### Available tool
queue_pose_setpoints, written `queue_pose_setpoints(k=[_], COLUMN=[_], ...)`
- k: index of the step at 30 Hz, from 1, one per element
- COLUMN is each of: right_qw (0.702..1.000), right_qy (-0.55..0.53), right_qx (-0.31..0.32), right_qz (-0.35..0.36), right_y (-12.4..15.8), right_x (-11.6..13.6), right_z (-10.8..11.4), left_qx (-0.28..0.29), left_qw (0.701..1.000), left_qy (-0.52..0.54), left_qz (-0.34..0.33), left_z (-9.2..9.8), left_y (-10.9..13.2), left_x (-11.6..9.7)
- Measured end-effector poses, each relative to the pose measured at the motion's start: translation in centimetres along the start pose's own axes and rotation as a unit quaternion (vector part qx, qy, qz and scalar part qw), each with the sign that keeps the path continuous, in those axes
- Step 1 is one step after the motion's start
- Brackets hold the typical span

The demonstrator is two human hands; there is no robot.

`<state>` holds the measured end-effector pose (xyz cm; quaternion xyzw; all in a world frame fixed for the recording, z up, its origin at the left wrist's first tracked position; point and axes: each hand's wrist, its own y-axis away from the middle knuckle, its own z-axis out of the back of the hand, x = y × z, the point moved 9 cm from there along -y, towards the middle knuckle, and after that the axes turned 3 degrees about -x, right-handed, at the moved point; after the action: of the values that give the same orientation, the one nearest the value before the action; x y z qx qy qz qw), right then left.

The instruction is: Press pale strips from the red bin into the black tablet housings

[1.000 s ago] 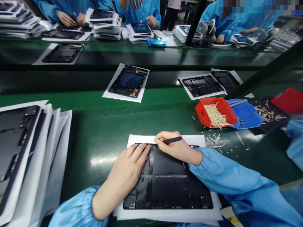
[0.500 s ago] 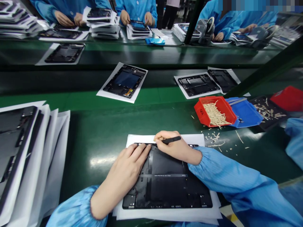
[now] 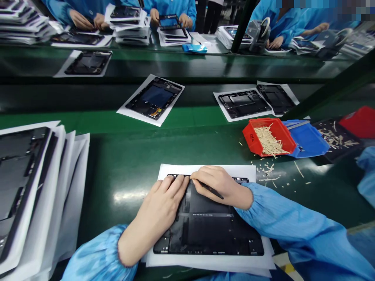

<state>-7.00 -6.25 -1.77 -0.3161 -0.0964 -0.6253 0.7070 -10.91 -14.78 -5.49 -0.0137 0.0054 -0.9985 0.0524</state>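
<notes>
A black tablet housing (image 3: 213, 234) lies on white paper sheets (image 3: 234, 170), with a pale ribbon strip across its middle. My left hand (image 3: 164, 201) rests flat on its left part, fingers stretched together toward the top edge. Beside those fingertips, my right hand (image 3: 221, 183) pinches a slim black pen-like tool (image 3: 211, 190) near the same edge. The back end of this tool points down to the right under the palm. Its working tip is hidden by my fingers, so I cannot tell what it touches.
At left stands a stack of housings with paper (image 3: 67, 187). A red bin (image 3: 269, 138) of cream strips, a blue bin (image 3: 307, 138) and scattered scraps (image 3: 268, 169) lie at right. Beyond are papered housings (image 3: 154, 97) and co-workers' hands (image 3: 184, 20). A green post (image 3: 331, 91) slants across the right.
My right hand has rolled over, and the black tool's back end has swung from pointing right and slightly up to down-right. My left hand stays on the housing. The view has shifted slightly.
</notes>
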Motion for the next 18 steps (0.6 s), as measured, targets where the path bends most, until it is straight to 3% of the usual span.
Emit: queue_pose_setpoints(k=[9, 12, 15, 18], right_qw=[0.992, 0.998, 0.996, 0.99], right_qy=[0.097, 0.022, -0.075, -0.108], right_qx=[0.062, 0.048, -0.001, -0.046], right_qz=[0.058, 0.021, -0.042, -0.075], right_y=[0.7, 0.4, 0.2, 0.2], right_x=[0.3, -0.3, -1.7, -2.5], right_z=[-1.0, -0.5, 0.1, 0.6], left_qx=[-0.03, -0.022, -0.018, -0.022], left_qw=[0.999, 0.999, 0.999, 0.999], left_qy=[0.025, 0.027, 0.029, 0.03], left_qz=[0.001, 0.001, 0.002, 0.003], left_z=[0.0, 0.0, 0.0, 0.2], left_y=[0.3, 0.1, 0.1, 0.2], left_x=[0.2, 0.2, 0.2, 0.3])
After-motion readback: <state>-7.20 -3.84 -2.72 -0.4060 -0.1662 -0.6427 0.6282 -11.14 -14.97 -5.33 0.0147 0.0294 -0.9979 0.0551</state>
